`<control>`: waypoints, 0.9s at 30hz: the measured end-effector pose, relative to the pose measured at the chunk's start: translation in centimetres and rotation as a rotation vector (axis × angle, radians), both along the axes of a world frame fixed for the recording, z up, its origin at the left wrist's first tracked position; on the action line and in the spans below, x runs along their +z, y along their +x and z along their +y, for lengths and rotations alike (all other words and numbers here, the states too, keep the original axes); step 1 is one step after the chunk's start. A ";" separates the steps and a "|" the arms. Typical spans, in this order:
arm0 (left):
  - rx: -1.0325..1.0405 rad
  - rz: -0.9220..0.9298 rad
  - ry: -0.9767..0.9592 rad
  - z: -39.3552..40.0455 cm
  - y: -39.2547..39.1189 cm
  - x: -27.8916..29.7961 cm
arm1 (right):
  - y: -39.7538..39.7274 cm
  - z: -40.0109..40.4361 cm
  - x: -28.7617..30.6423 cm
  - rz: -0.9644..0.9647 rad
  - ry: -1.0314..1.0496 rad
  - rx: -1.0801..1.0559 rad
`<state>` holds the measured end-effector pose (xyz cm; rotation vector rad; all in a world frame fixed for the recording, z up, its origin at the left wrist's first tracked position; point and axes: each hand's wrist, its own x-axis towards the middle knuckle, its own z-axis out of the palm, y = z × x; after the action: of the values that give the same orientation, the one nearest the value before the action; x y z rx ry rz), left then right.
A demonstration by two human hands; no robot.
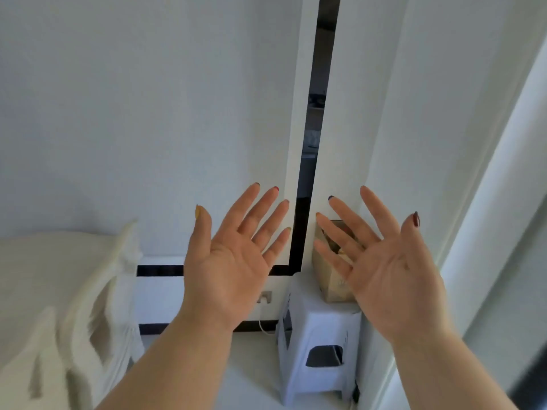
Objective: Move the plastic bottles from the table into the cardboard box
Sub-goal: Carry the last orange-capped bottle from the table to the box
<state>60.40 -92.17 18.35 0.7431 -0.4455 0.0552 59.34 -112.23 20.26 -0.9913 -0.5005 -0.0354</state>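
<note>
Before a smooth white wall, left hand (233,255) and right hand (387,261) spread flat, palms bare, grasping nothing.

Brown cardboard box (331,270) sat on a pale lavender-white stool (319,344); the wall (118,113) was white with black trim, the bedding (53,276) cream, the fingers' (413,229) nails multicoloured.

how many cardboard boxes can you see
1: the cardboard box stands on the white plastic stool, partly hidden behind the right hand. Others may be out of view.
</note>
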 end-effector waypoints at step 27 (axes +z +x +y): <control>1.106 -0.023 1.054 44.6 -63.0 1.1 | -49.2 46.9 -1.9 -0.168 -0.036 0.398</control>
<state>-2.56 -47.59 19.40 1.9638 0.0055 0.9179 10.12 -65.33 18.37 -0.9127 -0.8478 0.2490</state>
